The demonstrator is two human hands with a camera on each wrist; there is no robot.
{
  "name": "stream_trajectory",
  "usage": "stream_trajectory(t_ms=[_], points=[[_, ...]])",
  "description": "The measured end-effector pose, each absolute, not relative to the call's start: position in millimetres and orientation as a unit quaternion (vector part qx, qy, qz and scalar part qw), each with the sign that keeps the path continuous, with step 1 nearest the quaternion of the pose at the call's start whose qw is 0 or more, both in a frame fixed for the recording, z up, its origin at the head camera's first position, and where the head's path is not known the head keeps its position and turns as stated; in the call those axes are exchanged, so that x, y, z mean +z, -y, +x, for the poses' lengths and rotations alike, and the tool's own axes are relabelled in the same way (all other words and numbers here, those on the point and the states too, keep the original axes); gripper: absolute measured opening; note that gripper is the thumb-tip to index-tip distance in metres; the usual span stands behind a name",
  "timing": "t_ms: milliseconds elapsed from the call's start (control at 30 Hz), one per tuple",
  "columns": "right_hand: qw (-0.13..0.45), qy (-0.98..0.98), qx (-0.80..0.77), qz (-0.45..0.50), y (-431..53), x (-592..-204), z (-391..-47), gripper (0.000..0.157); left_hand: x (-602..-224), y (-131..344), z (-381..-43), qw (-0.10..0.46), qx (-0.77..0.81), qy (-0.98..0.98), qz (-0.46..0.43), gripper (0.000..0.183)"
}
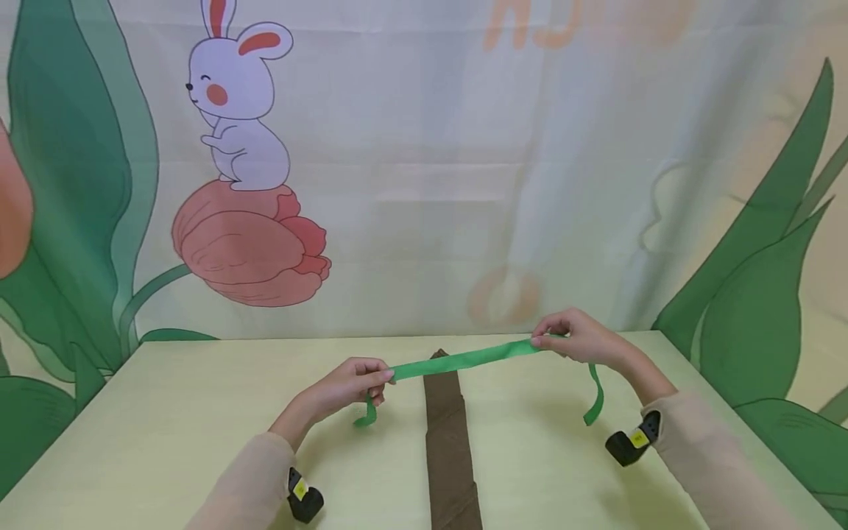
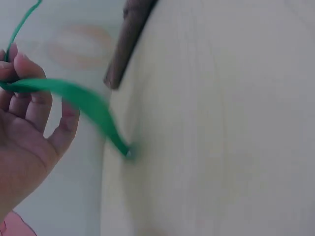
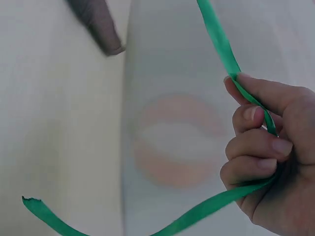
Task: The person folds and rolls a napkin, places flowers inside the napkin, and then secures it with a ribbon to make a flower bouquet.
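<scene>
A green ribbon is stretched between my two hands, above the table and across the far end of a long brown folded cloth strip. My left hand pinches it between thumb and fingers, and a short tail dangles below. Higher and to the right, my right hand pinches the other end. In the right wrist view the ribbon runs through the curled fingers and its loose tail leaves at the palm.
The pale yellow table reaches back to a printed curtain with a rabbit, a tulip and leaves. Small black wrist cameras sit at the left cuff and the right cuff. The brown strip lies lengthwise down the table's middle.
</scene>
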State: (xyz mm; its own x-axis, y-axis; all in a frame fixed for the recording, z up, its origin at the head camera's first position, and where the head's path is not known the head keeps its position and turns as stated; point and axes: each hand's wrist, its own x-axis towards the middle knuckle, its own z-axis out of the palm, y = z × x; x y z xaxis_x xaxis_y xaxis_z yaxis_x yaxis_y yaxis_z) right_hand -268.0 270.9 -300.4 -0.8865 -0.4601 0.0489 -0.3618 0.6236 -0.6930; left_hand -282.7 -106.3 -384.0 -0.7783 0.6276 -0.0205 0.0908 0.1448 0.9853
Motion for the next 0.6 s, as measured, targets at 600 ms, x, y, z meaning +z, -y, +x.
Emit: stream_trajectory(t_ms=[600], points=[[0.068, -0.901, -0.423, -0.071, -252.3, -383.2, -330.4, 0.025, -387.1, 110.2, -337.4, 0.023, 0.476, -0.879, 0.021, 0.020]])
